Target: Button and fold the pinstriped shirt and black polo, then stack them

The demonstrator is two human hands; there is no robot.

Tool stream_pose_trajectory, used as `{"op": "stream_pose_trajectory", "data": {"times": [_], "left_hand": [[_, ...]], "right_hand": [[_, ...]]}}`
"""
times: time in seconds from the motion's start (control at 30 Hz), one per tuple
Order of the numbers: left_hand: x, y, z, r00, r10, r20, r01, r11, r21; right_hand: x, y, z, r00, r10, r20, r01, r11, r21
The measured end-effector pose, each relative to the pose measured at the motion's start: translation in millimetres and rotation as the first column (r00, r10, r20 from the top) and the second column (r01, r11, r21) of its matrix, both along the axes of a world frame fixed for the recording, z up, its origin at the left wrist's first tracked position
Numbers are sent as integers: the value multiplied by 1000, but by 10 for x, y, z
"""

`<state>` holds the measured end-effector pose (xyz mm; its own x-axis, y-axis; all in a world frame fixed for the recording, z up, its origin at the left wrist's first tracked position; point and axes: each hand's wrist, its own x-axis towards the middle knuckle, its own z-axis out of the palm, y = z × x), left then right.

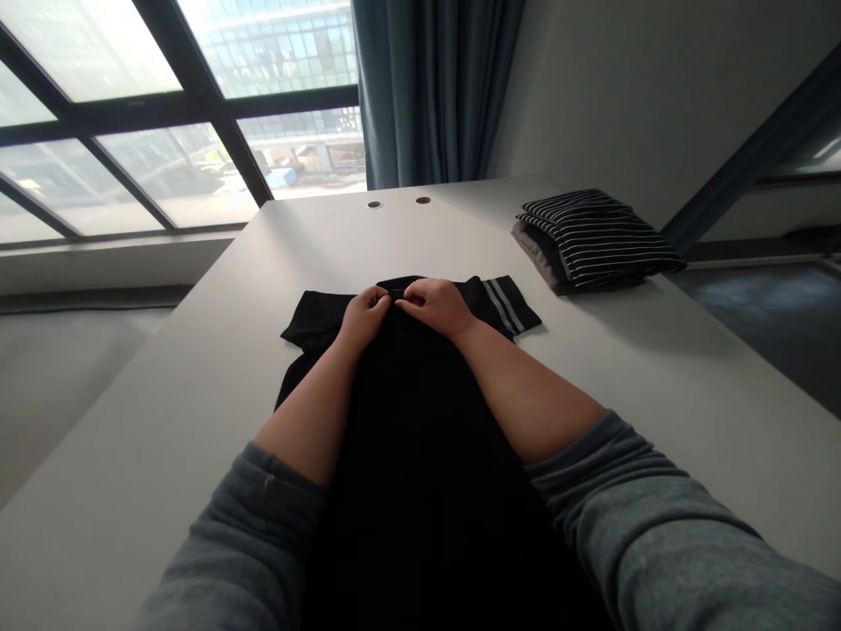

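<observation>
A black short-sleeved shirt [407, 456] lies flat on the white table [657, 368], its body running toward me. Its sleeve on the right [505, 304] has pale stripes at the cuff, and the other sleeve [314, 320] spreads out on the left. My left hand [364, 317] and my right hand [434, 307] meet at the shirt's collar [398, 285], fingertips pinching the dark fabric. Grey sweater sleeves cover both my forearms up to mid-arm. Dark shadow hides the shirt's lower part.
A folded stack of black-and-white striped clothing [595, 237] sits on a grey garment [535, 250] at the table's far right. Two round holes [374, 204] mark the far edge. Beyond it are a large window [131, 131] and a blue curtain [427, 88].
</observation>
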<state>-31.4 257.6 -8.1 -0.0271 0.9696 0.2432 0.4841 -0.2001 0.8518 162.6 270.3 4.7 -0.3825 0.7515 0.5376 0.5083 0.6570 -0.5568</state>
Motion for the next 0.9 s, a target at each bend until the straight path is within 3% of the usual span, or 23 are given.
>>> {"op": "stream_pose_trajectory", "data": {"times": [0.47, 0.73, 0.9], "left_hand": [[18, -19, -12, 991, -55, 119, 60, 997, -38], [-36, -23, 21, 992, -119, -35, 121, 991, 57], [-49, -25, 47, 988, -139, -71, 139, 990, 8]], "right_hand": [[-11, 3, -14, 1000, 15, -14, -14, 997, 74], [-16, 65, -57, 999, -19, -28, 19, 1000, -10], [-35, 62, -63, 1000, 28, -6, -28, 999, -26]]}}
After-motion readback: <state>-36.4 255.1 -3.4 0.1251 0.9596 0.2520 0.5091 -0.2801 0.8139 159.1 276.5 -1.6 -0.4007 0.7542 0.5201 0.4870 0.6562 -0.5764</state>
